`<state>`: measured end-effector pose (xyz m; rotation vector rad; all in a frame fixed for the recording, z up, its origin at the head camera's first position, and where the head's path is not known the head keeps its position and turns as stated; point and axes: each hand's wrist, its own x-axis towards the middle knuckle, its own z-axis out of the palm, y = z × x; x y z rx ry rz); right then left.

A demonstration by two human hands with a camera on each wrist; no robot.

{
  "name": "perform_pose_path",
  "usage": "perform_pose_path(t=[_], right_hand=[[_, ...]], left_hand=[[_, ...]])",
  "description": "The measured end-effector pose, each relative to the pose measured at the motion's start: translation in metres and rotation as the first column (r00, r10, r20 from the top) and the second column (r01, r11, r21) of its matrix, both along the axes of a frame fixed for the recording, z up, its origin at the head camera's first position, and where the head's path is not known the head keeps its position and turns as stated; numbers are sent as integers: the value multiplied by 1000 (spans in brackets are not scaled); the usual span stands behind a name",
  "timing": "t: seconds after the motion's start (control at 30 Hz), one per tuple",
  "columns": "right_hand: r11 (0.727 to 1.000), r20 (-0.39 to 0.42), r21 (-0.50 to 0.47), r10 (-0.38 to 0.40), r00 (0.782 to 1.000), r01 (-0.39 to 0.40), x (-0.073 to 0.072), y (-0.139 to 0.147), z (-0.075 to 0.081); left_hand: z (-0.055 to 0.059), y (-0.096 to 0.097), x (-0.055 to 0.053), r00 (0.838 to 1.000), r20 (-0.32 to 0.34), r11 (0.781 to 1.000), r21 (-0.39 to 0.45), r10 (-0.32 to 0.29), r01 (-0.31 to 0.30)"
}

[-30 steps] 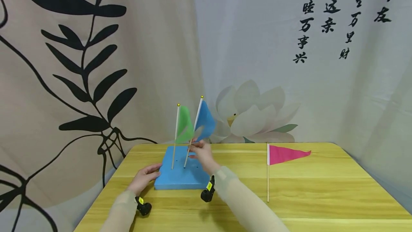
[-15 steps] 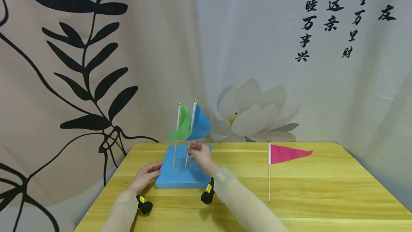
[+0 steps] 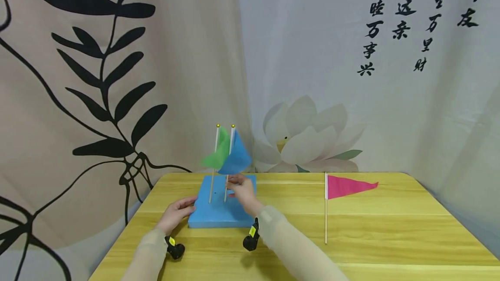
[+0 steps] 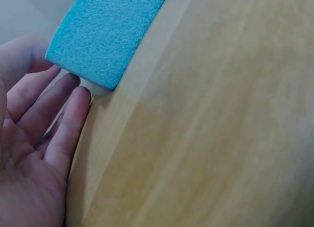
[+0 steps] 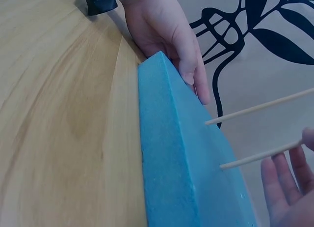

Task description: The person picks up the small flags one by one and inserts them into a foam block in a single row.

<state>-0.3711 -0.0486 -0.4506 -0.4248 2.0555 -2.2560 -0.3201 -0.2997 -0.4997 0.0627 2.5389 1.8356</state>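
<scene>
A blue foam block [image 3: 218, 220] lies on the table with two flags standing in it. The stick of the blue flag [image 3: 236, 157] is pinched low between the thumb and fingers of my right hand [image 3: 243, 192]; its lower end meets the block's top in the right wrist view. Just left of it stands the green flag [image 3: 217, 157], nearly upright, its cloth partly behind the blue one. At the block's left side, my left hand [image 3: 174, 216] rests with relaxed fingers against the edge, its thumb near the top rim. The left wrist view shows its fingertips [image 4: 81, 93] at the foam corner.
On the table [image 3: 390, 229], right of the block, lies a pink pennant [image 3: 347, 187] on a wooden stick. Small holes dot the block's top. A printed curtain [image 3: 195, 55] hangs behind the table's far edge. Each wrist wears a small black camera [image 3: 251, 238].
The blue flag has swung from a rightward lean to nearly upright, its top moving left and slightly down. The green flag's cloth has flipped leftward. My left hand keeps its place.
</scene>
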Motion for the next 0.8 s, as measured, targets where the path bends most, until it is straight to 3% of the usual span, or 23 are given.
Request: perform_pose_path(t=[0.17,0.4,0.63,0.8], right_hand=[[1000,8,-20,16,1000,-16,-2,6,-1],[1000,-21,11,12,1000,-12,3,35,11],[996,-35,92,14,999,-11,32,94,48],[990,-13,125,-69,998,70,21,139,32]], left_hand=[[0,1,1,1000,-17,1000,-19,-21,20],[0,2,2,999,-28,999,-46,-18,16],[-1,-2,1,1000,-19,1000,-24,-10,9],[2,-2,3,1000,-17,999,-28,-21,21]])
